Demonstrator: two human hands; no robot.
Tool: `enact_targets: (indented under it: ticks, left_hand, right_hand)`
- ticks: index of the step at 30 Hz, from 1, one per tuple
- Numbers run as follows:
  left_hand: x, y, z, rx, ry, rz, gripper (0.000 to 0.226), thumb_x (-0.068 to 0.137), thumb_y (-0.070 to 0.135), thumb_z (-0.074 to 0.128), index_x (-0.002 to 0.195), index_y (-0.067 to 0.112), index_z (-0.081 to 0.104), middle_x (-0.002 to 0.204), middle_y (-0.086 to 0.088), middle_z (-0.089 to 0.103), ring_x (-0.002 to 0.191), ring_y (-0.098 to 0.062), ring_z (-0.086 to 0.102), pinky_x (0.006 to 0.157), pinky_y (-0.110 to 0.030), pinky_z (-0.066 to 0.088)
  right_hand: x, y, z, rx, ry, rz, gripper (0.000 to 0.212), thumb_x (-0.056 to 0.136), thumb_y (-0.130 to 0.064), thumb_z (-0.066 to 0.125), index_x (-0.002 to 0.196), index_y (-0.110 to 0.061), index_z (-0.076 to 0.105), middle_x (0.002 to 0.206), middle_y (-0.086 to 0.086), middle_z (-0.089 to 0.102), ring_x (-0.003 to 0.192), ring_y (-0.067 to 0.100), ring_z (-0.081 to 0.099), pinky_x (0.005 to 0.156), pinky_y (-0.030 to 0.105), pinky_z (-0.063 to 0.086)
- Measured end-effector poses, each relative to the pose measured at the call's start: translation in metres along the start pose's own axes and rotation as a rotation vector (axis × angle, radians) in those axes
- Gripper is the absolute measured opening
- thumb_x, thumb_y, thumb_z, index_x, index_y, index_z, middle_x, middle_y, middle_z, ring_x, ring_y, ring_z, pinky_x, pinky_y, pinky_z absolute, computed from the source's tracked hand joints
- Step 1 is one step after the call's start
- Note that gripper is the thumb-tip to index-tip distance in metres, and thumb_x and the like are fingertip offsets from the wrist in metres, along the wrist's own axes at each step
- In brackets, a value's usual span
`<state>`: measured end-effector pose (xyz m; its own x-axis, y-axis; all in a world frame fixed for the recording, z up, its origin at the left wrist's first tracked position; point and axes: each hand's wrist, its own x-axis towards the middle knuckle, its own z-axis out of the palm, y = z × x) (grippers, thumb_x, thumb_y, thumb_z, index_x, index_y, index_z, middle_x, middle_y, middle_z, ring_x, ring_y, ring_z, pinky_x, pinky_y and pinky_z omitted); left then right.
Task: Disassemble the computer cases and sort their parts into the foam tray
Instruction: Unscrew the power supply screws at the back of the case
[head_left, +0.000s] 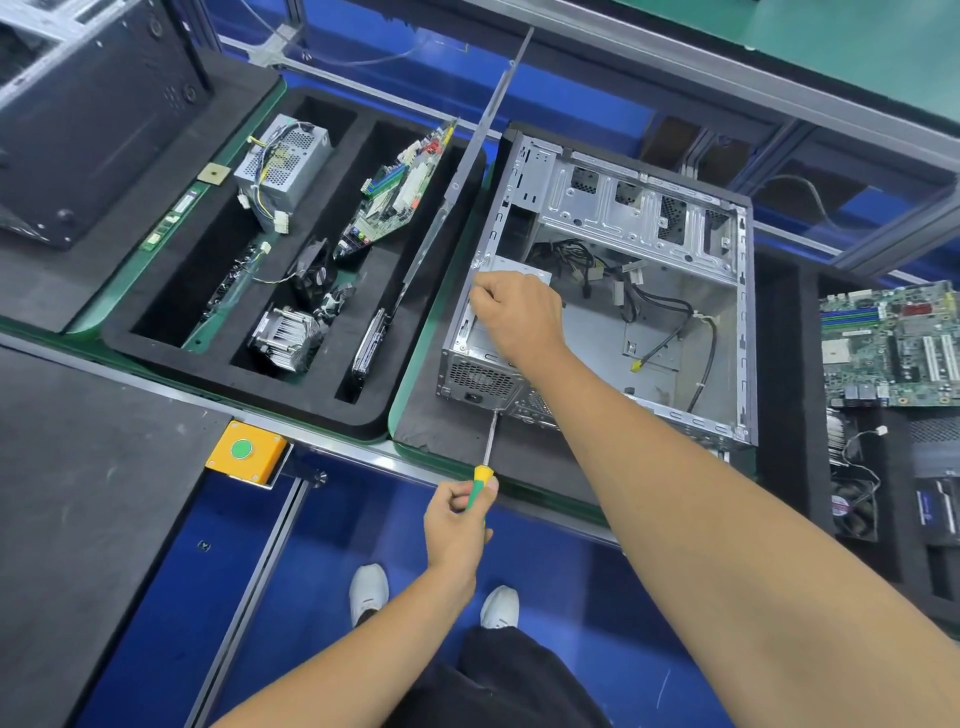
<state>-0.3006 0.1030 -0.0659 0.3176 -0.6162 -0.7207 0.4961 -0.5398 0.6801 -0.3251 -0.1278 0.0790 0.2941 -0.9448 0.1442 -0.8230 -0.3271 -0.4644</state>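
Open computer case (613, 291) just right of the foam tray (249, 374). Left hand (457, 525) grips a screwdriver (485, 457) at the case's rear; right hand (514, 312), fingers curled, holds the power supply (480, 376). An off-axis tip risks slipping.

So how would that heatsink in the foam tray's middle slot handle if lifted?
The heatsink is a dense stack of metal fins, so probably heavy for its size. Thin fins look bendable and sharp-edged. Its fan cable may snag neighbouring parts.
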Motion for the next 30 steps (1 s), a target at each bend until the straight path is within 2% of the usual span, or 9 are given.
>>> enact_targets:
  ticks: [5,10,14,19,21,23,25,27,30]
  left_hand:
    - [0.004,0.003,0.000,0.019,-0.058,-0.035,0.032,0.090,0.034,0.079,0.105,0.008,0.066,0.082,-0.001,0.060,0.068,-0.009,0.059,0.056,-0.022,0.050]
    - [0.008,0.009,-0.006,-0.004,-0.179,-0.115,0.031,0.096,0.037,0.072,0.099,0.007,0.064,0.085,-0.002,0.068,0.064,-0.011,0.060,0.052,-0.026,0.047]
    - [0.011,0.013,-0.012,-0.046,-0.305,-0.181,0.043,0.102,0.043,0.060,0.115,0.003,0.072,0.087,-0.003,0.071,0.071,-0.012,0.066,0.062,-0.029,0.057]
    - [0.012,0.015,-0.014,0.028,-0.368,-0.176,0.044,0.106,0.045,0.051,0.119,0.009,0.072,0.099,-0.003,0.077,0.078,-0.011,0.065,0.068,-0.034,0.061]
    - [0.012,0.018,-0.014,0.070,-0.366,-0.166,0.043,0.107,0.048,0.048,0.119,0.014,0.071,0.100,-0.002,0.078,0.075,-0.009,0.063,0.069,-0.034,0.061]
    - [0.011,0.022,-0.011,0.105,-0.359,-0.173,0.044,0.106,0.053,0.045,0.118,0.017,0.067,0.093,0.000,0.076,0.065,-0.007,0.059,0.062,-0.029,0.057]
    - [0.009,0.028,-0.008,0.135,-0.352,-0.175,0.042,0.103,0.059,0.047,0.115,0.021,0.061,0.093,-0.001,0.067,0.060,-0.008,0.055,0.054,-0.027,0.050]
    - [0.010,0.027,-0.007,0.197,-0.322,-0.130,0.039,0.097,0.059,0.060,0.110,0.024,0.050,0.103,-0.004,0.060,0.061,-0.009,0.053,0.051,-0.026,0.047]
    - [0.012,0.017,-0.015,0.278,-0.301,-0.007,0.041,0.089,0.043,0.078,0.106,0.026,0.044,0.113,-0.004,0.052,0.066,-0.009,0.056,0.057,-0.023,0.052]
  right_hand:
    - [0.000,0.000,0.000,-0.009,-0.002,0.001,0.028,0.080,-0.022,0.038,0.053,-0.020,0.031,0.046,-0.004,0.026,0.046,0.013,0.024,0.052,0.028,0.032]
    - [0.000,0.000,-0.001,0.006,-0.004,-0.002,0.028,0.079,-0.021,0.039,0.052,-0.022,0.029,0.046,-0.004,0.025,0.047,0.013,0.023,0.052,0.028,0.029]
    - [-0.001,-0.001,0.000,0.011,-0.008,0.000,0.028,0.078,-0.021,0.038,0.052,-0.022,0.028,0.046,-0.004,0.025,0.047,0.013,0.023,0.052,0.028,0.028]
    - [0.000,0.000,0.000,0.027,0.009,0.014,0.030,0.077,-0.021,0.040,0.050,-0.023,0.027,0.044,-0.005,0.031,0.046,0.013,0.024,0.051,0.027,0.026]
    - [0.000,0.000,0.001,0.031,0.015,0.018,0.030,0.078,-0.021,0.040,0.050,-0.023,0.027,0.046,-0.008,0.036,0.046,0.013,0.024,0.052,0.027,0.028]
    - [0.000,-0.001,-0.001,0.027,0.021,0.025,0.030,0.078,-0.021,0.040,0.051,-0.023,0.026,0.046,-0.007,0.034,0.047,0.013,0.024,0.054,0.026,0.030]
    - [0.001,-0.003,-0.002,0.013,0.015,0.033,0.030,0.078,-0.021,0.040,0.052,-0.022,0.026,0.047,-0.007,0.034,0.047,0.013,0.024,0.054,0.026,0.029]
    - [0.001,-0.005,-0.001,-0.014,0.004,0.046,0.029,0.078,-0.020,0.039,0.052,-0.021,0.027,0.047,-0.006,0.033,0.047,0.013,0.023,0.054,0.025,0.027]
    - [0.001,-0.004,-0.002,-0.062,0.000,0.059,0.027,0.078,-0.020,0.039,0.053,-0.019,0.028,0.048,-0.002,0.026,0.049,0.014,0.023,0.055,0.027,0.027]
